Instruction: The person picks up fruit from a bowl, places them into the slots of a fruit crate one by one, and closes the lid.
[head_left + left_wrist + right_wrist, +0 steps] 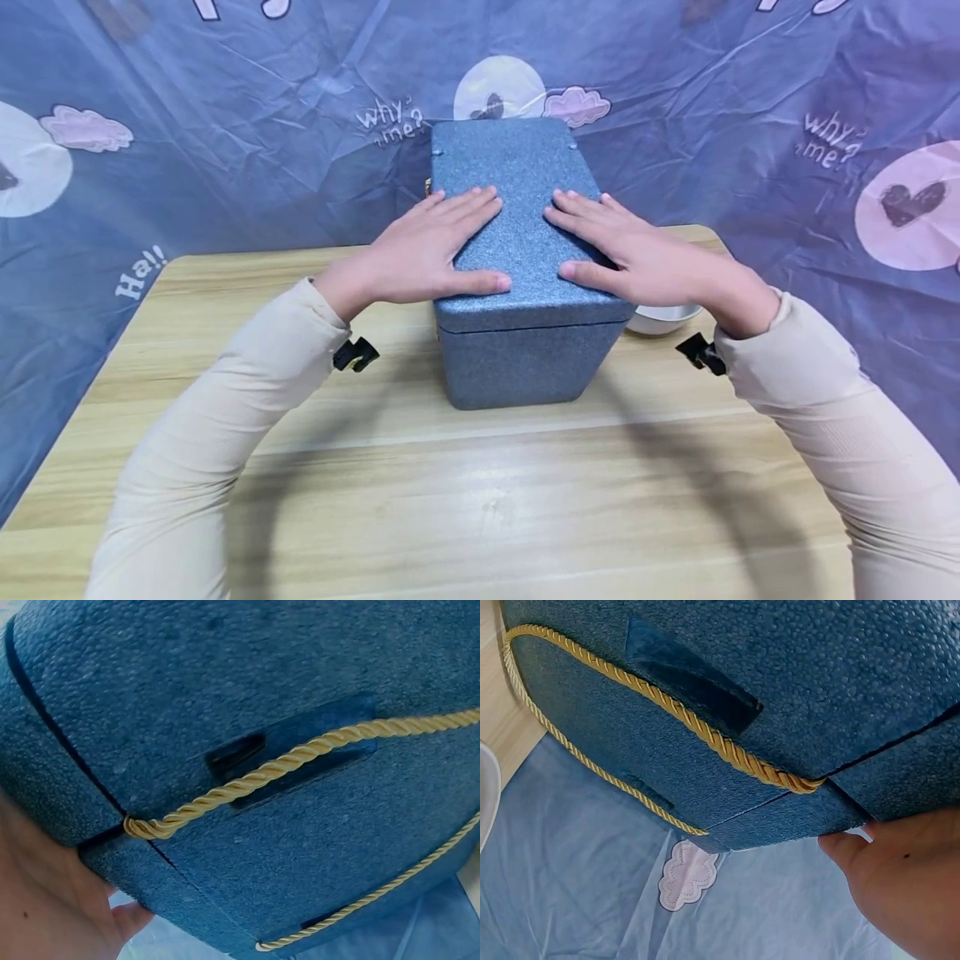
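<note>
A blue-grey speckled foam cooler box (517,367) stands on the table with its lid (517,167) seated on top. My left hand (427,250) lies flat on the lid's left side, fingers straight and thumb pointing inward. Opposite it, my right hand (630,250) rests on the lid's right side in the same way, and a gap of bare lid separates the two. Along the box's sides runs a twisted gold rope (292,759), seen in the left wrist view; a similar gold cord (682,712) passes a recessed slot in the right wrist view.
A white bowl (663,318) sits just right of the box, partly hidden by it and my right hand. The light wooden table (480,500) spreads around the box. Behind hangs a blue printed cloth (300,150).
</note>
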`<state>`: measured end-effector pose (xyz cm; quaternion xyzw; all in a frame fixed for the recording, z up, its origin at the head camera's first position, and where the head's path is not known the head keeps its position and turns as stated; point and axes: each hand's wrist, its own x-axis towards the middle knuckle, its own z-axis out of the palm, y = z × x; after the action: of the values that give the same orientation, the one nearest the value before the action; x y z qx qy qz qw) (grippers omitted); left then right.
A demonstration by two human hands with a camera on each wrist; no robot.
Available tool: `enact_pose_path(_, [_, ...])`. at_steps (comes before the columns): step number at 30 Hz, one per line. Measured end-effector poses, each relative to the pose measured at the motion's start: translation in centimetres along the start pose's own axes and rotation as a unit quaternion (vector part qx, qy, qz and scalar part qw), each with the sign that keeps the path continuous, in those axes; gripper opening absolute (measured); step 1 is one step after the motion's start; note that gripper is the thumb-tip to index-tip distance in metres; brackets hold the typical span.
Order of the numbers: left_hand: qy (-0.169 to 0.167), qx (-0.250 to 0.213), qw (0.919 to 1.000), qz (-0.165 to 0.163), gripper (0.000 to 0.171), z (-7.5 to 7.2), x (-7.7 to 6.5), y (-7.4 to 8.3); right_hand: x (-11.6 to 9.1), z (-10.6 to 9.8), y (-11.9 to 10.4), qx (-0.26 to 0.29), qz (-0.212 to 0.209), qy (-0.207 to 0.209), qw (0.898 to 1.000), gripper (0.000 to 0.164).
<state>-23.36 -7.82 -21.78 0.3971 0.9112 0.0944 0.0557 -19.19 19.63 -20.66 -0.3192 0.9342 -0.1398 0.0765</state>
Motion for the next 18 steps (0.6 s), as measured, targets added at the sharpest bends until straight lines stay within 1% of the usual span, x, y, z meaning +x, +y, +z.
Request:
enact_pose_path(3, [0.009,0.0,1.0,0.001,0.094,0.42,-0.04,0.0,-0.04,0.19,0.0,-0.005,-0.002,0.001,1.0,0.068])
enact_pose_path(7, [0.016,0.001,0.9999,0.001,0.094,0.52,-0.02,0.03,-0.05,0.19,0.05,-0.01,-0.006,0.002,1.0,0.069])
enact_pose_path(14, [0.012,0.014,0.9998,0.003,0.094,0.46,0.16,0.04,-0.03,0.19,0.21,-0.013,-0.01,-0.004,1.0,0.068])
enact_pose_path(18, [0.007,0.014,0.9999,0.002,0.094,0.44,0.29,-0.02,0.09,0.2,0.36,-0.016,-0.012,-0.009,1.0,0.068])
